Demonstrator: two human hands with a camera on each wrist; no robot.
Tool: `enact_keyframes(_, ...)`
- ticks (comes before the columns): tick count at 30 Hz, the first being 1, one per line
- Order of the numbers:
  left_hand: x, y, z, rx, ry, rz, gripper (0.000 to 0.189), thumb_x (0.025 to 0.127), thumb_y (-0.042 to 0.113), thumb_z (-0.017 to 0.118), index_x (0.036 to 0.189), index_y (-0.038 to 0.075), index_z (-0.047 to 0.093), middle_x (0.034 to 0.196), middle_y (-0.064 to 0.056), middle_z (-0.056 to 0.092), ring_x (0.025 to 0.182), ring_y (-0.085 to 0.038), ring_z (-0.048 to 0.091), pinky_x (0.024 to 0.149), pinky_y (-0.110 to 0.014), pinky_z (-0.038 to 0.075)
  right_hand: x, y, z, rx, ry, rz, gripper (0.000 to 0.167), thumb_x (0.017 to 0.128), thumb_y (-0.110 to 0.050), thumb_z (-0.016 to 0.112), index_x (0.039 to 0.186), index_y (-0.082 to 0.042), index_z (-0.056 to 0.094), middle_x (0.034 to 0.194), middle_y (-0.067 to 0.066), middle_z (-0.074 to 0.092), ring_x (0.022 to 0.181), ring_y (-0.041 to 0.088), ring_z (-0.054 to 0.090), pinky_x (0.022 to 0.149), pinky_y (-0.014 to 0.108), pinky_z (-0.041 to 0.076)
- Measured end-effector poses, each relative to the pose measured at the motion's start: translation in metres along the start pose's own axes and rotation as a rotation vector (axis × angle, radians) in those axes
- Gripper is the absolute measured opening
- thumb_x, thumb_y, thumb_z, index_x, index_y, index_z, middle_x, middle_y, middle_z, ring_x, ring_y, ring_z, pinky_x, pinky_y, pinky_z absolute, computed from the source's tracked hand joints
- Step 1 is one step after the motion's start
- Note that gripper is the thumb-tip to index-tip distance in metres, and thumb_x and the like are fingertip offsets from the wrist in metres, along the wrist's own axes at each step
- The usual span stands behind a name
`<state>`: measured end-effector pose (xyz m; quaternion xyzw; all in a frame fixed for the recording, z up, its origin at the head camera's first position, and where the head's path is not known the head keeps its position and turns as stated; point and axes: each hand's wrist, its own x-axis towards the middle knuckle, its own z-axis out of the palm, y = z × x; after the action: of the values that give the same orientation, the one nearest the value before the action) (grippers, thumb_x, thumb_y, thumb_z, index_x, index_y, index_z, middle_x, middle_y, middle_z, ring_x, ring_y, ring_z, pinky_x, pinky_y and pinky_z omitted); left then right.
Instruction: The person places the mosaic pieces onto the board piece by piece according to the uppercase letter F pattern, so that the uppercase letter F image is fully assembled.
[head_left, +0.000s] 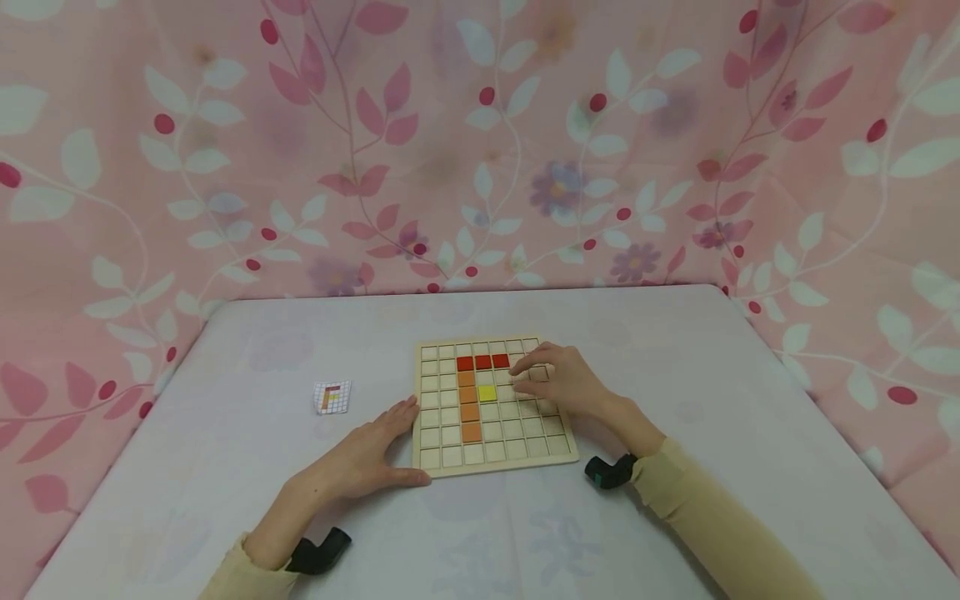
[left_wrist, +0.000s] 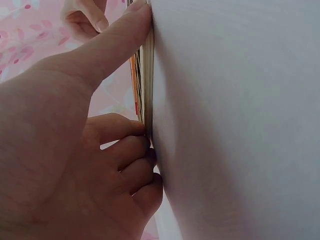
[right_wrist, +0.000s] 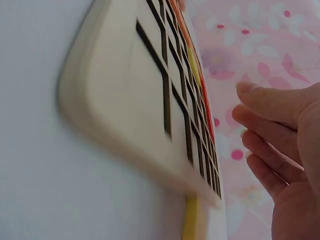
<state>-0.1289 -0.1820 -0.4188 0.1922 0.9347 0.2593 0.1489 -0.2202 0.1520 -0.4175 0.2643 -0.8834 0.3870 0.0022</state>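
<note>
A pale wooden grid board (head_left: 497,467) lies on the table. A row of red tiles (head_left: 482,362) and a column of orange tiles (head_left: 470,412) sit in its cells, with one yellow tile (head_left: 487,392) beside the column. My left hand (head_left: 356,457) rests at the board's near left corner, thumb on the front edge and fingertips against the left edge. Over the board's right side hovers my right hand (head_left: 566,385), just right of the yellow tile. Its thumb and fingers (right_wrist: 267,132) hold nothing in the right wrist view.
A small card (head_left: 332,398) printed with a coloured grid pattern lies left of the board. White cloth covers the table (head_left: 247,375). A pink floral curtain (head_left: 480,167) hangs behind it. By the board's edge, a yellow strip (right_wrist: 190,220) shows in the right wrist view.
</note>
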Motion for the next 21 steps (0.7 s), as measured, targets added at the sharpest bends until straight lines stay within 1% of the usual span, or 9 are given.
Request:
enact_keyframes(4, 0.000, 0.000, 0.000, 0.001, -0.002, -0.009, 0.109, 0.077, 0.060, 0.078, 0.158, 0.007, 0.028, 0.167, -0.004, 0.021, 0.153, -0.031, 0.019, 0.120, -0.057, 0.023, -0.011, 0.011, -0.020, 0.014, 0.015, 0.010, 0.021, 0.083, -0.024, 0.083, 0.101, -0.013, 0.079, 0.102, -0.004, 0.072, 0.108, 0.018, 0.061, 0.102, 0.049, 0.045)
enact_keyframes(6, 0.000, 0.000, 0.000, -0.002, -0.004, -0.014, 0.109, 0.077, 0.060, 0.078, 0.158, 0.008, 0.028, 0.167, -0.003, 0.021, 0.154, -0.031, 0.019, 0.120, -0.057, 0.023, -0.017, 0.018, -0.028, 0.008, 0.030, -0.001, 0.022, 0.082, -0.023, 0.084, 0.101, -0.013, 0.079, 0.101, -0.002, 0.072, 0.107, 0.019, 0.063, 0.102, 0.050, 0.046)
enact_keyframes(9, 0.001, 0.000, 0.000, -0.007, -0.006, -0.013, 0.109, 0.077, 0.060, 0.078, 0.158, 0.008, 0.028, 0.167, -0.003, 0.021, 0.154, -0.031, 0.019, 0.120, -0.057, 0.023, -0.025, 0.027, -0.038, -0.007, 0.053, 0.007, 0.021, 0.082, -0.023, 0.084, 0.101, -0.016, 0.079, 0.101, -0.003, 0.073, 0.106, 0.019, 0.064, 0.101, 0.051, 0.047)
enact_keyframes(12, 0.001, 0.000, 0.000, -0.014, -0.009, -0.015, 0.109, 0.077, 0.060, 0.078, 0.158, 0.008, 0.027, 0.167, -0.003, 0.020, 0.154, -0.031, 0.018, 0.120, -0.057, 0.023, -0.033, 0.034, -0.045, -0.030, 0.067, 0.015, 0.021, 0.081, -0.025, 0.084, 0.100, -0.019, 0.079, 0.100, -0.005, 0.073, 0.105, 0.017, 0.065, 0.100, 0.050, 0.047)
enact_keyframes(17, 0.001, 0.000, 0.001, -0.010, -0.008, -0.019, 0.109, 0.076, 0.060, 0.078, 0.158, 0.009, 0.027, 0.167, -0.003, 0.021, 0.154, -0.030, 0.018, 0.120, -0.057, 0.023, -0.044, 0.041, -0.053, -0.049, 0.078, 0.018, 0.023, 0.079, -0.027, 0.086, 0.100, -0.019, 0.079, 0.099, -0.006, 0.074, 0.104, 0.016, 0.065, 0.099, 0.046, 0.046)
enact_keyframes(21, 0.001, 0.000, 0.001, -0.006, -0.005, -0.021, 0.109, 0.076, 0.060, 0.078, 0.159, 0.010, 0.027, 0.167, -0.002, 0.021, 0.154, -0.030, 0.019, 0.120, -0.057, 0.024, -0.050, 0.046, -0.057, -0.051, 0.075, 0.034, 0.023, 0.079, -0.027, 0.086, 0.100, -0.019, 0.079, 0.099, -0.007, 0.074, 0.104, 0.016, 0.065, 0.099, 0.046, 0.045)
